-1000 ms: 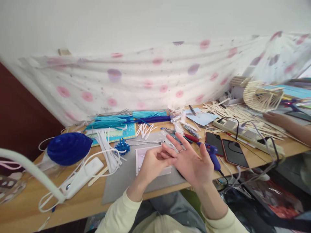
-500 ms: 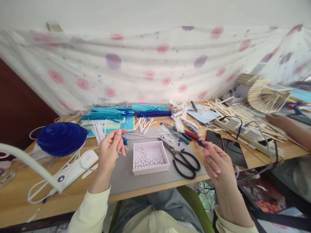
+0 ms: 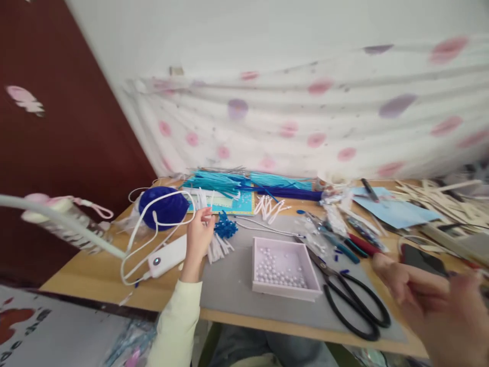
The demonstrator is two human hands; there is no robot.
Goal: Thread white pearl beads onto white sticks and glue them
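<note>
Left hand: your left hand (image 3: pixel 198 235) reaches over the tabletop (image 3: pixel 95 270), fingertips pinched on the top end of a white strip (image 3: pixel 209 216) from the white strip bundle (image 3: pixel 216 244).
Right hand: your right hand (image 3: pixel 439 306) is low at the right, blurred and cut by the frame edge; fingers loosely spread, nothing seen in it, but you cannot tell for sure.
Hard to read: how many strips are in the pinch is too small to tell; the far right of the tabletop is smeared by motion.
Hidden: the bundle's upper part sits behind your left hand; the white pole (image 3: pixel 57 221) crosses the left foreground.
Counts: one pink tray (image 3: pixel 284 288) of white pearls, too many to count; one pair of black scissors (image 3: pixel 351 300) just right of it; one blue beaded cluster (image 3: pixel 225 228) beside the strips; one dark blue dome (image 3: pixel 163 206); one white power bank (image 3: pixel 168 255).
Base: tray and scissors lie on one grey mat (image 3: pixel 233 285).
</note>
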